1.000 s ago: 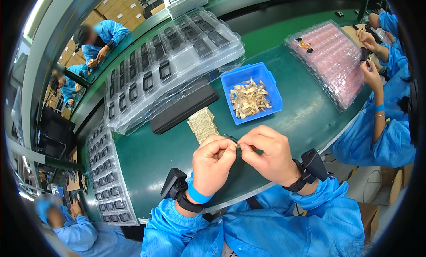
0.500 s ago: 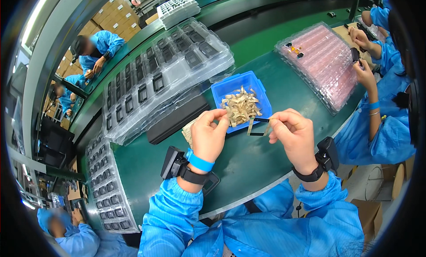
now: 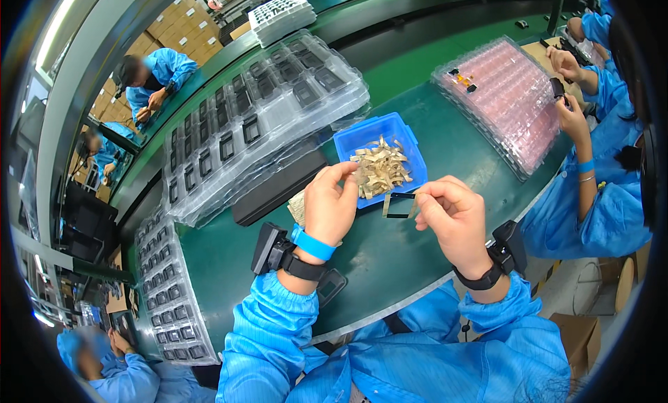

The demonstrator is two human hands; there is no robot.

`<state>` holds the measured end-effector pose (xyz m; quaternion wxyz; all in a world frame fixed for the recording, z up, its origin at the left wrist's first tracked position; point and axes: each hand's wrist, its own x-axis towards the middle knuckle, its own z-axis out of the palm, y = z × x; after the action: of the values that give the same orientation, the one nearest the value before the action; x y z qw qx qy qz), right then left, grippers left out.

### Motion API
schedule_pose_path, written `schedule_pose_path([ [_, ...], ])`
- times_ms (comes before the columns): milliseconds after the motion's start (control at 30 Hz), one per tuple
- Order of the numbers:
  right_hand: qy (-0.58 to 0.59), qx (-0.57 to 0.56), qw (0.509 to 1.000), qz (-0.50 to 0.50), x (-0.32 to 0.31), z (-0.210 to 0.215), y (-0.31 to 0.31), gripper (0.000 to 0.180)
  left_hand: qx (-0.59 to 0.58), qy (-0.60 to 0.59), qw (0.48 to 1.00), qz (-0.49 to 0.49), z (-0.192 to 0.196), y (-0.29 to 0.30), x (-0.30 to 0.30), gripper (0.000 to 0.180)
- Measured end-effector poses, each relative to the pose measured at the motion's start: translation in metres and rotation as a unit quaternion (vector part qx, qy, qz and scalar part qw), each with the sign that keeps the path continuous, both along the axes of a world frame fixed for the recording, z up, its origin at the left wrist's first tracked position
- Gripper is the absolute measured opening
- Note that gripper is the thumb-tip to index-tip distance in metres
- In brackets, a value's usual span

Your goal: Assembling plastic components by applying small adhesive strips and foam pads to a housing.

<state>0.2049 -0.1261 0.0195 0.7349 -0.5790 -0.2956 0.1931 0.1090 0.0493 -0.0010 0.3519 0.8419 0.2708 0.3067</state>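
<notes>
My right hand (image 3: 454, 218) pinches the edge of a small, thin rectangular frame piece (image 3: 400, 216), with black long sides and tan short ends. The piece is held up at the near edge of an open blue bin (image 3: 414, 168). Inside the bin lies a heap of loose tan strips (image 3: 384, 168). My left hand (image 3: 331, 202) is at the bin's left side, thumb and forefinger curled together. Whatever may be between those fingertips is too small to make out. Beneath my left hand, a beige stack of paper-like sheets (image 3: 297, 207) is partly covered.
Clear plastic trays with black frame parts (image 3: 278, 117) are stacked at left, beside a flat black box (image 3: 268, 194). Another tray of parts (image 3: 167, 291) lies lower left. Pink-toned trays (image 3: 501, 100) sit at right, near a co-worker's hands (image 3: 574, 117). The green table's edge (image 3: 417, 295) curves before me.
My right hand and the frame piece have shifted slightly left, and the piece has turned. My left hand stays by the bin. At lower left, a co-worker has brought both hands together.
</notes>
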Motion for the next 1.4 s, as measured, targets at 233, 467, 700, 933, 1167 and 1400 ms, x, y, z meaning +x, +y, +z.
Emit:
schedule_pose_path([
  [233,-0.008,-0.001,1.0,-0.003,-0.005,0.003,-0.003,0.008,-0.013,-0.041,0.999,-0.004,-0.002,-0.002,0.003,0.029],
  [467,-0.389,-0.054,0.914,-0.098,-0.017,-0.006,-0.001,0.011,-0.119,0.045,0.991,-0.034,0.024,-0.027,-0.035,0.036],
  [700,-0.498,-0.011,0.866,0.057,-0.056,-0.027,0.007,0.019,-0.426,-0.074,0.902,-0.009,0.009,-0.044,-0.089,0.013],
  [933,-0.194,-0.188,0.949,0.163,-0.058,-0.009,0.017,0.014,-0.365,-0.022,0.931,0.0,0.002,-0.05,-0.136,0.005],
  [1167,-0.058,-0.254,0.928,0.265,-0.074,-0.015,0.026,0.011,-0.266,-0.059,0.962,0.024,-0.015,-0.058,-0.16,0.009],
  [1400,0.043,-0.232,0.931,0.279,-0.062,-0.028,0.038,0.01,0.047,0.109,0.986,0.115,-0.028,-0.086,-0.182,0.061],
])
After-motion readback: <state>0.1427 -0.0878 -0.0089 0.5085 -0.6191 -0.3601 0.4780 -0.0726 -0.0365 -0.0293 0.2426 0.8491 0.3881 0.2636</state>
